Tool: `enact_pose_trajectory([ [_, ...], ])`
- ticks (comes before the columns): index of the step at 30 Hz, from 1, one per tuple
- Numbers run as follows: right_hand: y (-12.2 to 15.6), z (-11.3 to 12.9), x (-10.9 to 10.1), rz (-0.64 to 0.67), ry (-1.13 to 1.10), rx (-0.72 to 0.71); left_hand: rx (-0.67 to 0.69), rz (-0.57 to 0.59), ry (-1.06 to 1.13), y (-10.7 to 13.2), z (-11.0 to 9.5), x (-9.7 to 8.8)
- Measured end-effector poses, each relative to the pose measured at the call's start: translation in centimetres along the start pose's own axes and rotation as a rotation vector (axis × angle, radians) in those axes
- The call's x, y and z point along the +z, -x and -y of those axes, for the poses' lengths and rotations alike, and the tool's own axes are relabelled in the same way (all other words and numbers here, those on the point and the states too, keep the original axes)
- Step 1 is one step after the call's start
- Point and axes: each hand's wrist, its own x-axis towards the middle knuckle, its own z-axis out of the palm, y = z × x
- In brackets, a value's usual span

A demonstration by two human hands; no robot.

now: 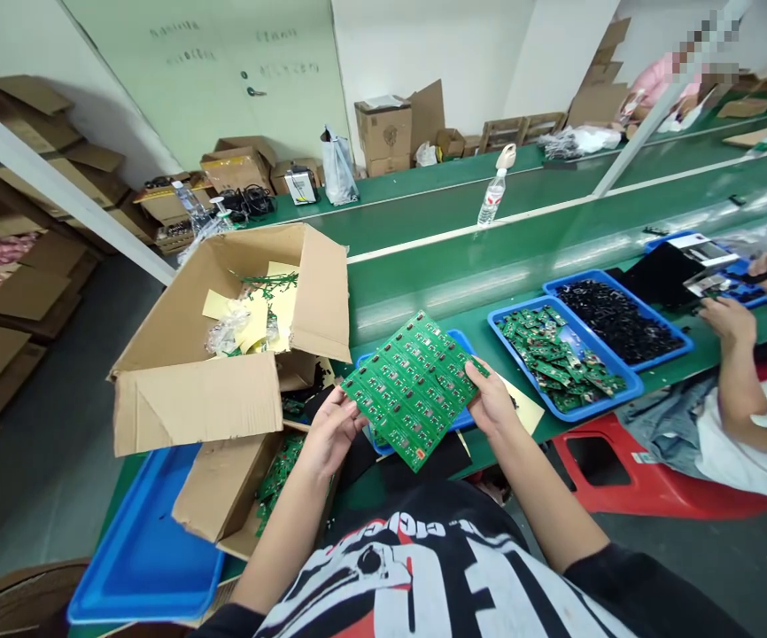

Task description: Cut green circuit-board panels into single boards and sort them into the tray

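A green circuit board panel (414, 385), divided into rows of small boards, is held up in front of my shirt. My left hand (334, 430) grips its left corner between thumb and fingers. At the opposite right corner, my right hand (491, 399) pinches the edge. Below the panel, a blue tray (464, 341) is partly covered by it. Some black sheets and a piece of yellow paper (522, 406) lie around this tray on the green bench.
To my left stand a large open carton (197, 399) of scraps, a smaller box of green boards (281, 474) and a blue tray (151, 540). Rightward are trays of small boards (556, 359) and black parts (619, 319). A co-worker's hands (732, 323) work farther right.
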Motion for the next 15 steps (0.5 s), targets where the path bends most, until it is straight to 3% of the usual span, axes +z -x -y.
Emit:
enact_pose_trajectory([
  [4,0.3,0.5,0.7,0.003,0.033,-0.040,0.008,-0.017,-0.017,0.5,0.7,0.9],
  [9,0.6,0.7,0.9,-0.032,0.026,-0.072,-0.106,0.004,-0.037,1.1,1.9,1.5],
  [15,1.7,1.6,1.5,-0.040,-0.028,-0.074,-0.182,0.088,-0.097,2.5,0.9,2.8],
])
